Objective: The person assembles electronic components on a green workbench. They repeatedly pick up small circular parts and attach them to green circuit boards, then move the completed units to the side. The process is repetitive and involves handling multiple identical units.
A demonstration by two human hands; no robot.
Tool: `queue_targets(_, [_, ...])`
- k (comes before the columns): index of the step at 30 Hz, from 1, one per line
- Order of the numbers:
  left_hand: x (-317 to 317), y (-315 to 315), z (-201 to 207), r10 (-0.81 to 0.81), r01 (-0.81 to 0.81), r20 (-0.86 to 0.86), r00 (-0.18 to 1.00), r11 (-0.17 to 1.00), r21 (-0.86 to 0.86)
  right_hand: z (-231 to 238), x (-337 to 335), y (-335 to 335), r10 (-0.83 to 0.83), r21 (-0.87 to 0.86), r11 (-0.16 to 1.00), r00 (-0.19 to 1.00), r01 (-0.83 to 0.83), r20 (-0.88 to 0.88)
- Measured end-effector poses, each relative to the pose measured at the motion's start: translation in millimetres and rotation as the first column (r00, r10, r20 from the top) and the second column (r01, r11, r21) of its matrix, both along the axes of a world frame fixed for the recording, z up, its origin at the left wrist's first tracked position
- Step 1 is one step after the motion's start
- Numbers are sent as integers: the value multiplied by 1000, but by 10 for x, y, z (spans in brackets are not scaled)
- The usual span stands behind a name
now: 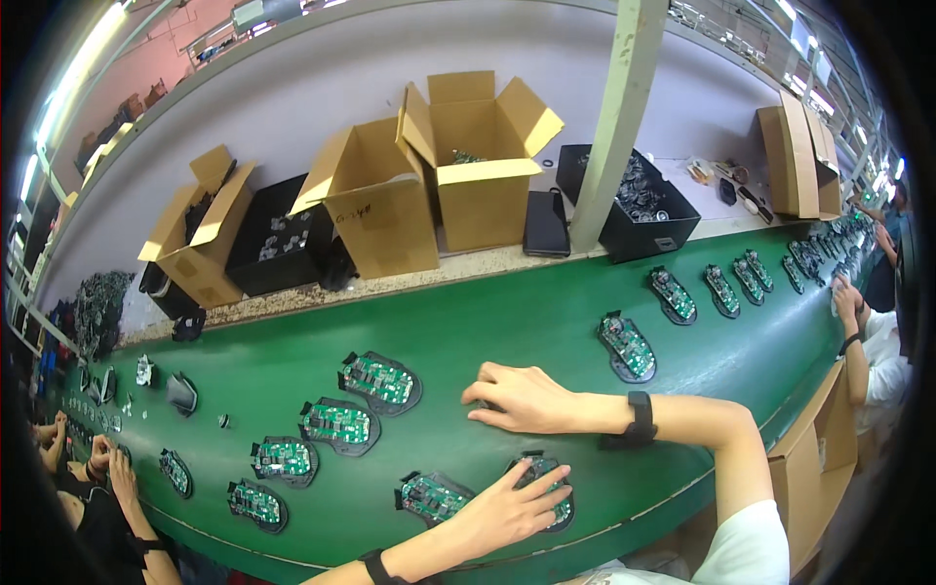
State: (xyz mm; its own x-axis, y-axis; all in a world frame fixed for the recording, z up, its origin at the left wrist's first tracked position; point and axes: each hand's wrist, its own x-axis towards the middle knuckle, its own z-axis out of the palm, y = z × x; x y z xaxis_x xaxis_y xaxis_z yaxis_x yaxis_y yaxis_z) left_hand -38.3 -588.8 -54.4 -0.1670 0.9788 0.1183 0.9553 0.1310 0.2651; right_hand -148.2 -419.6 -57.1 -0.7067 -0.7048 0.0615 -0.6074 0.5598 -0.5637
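Note:
My left hand (512, 507) lies with fingers spread over a black shell with a green circuit board (560, 513), near the front edge of the green work surface. Touching distance to its left is a second board-and-shell unit (429, 495), partly covered by that hand. Farther forward, my right hand (531, 398) is low over the green surface, its fingers curled together. A small dark bit shows between thumb and fingers, too hidden to name. Left of the right hand sit more units, the closest being a board in its shell (380, 382).
Several like units, such as one board unit (627, 347), line the green surface (468, 336) on both sides. Cardboard boxes (485, 200) and a black bin of parts (648, 234) stand on the back ledge. Co-workers' hands (846, 300) work at both ends. A post (616, 127) rises behind.

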Motion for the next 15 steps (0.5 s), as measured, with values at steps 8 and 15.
queue_targets(8, [347, -290, 106, 350, -366, 195, 916, 929, 50, 111, 101, -187, 140, 149, 983, 958, -105, -251])
queue_targets(15, [321, -217, 105, 329, -341, 159, 931, 938, 57, 507, 204, 438, -260, -42, 963, 960, 266, 107])
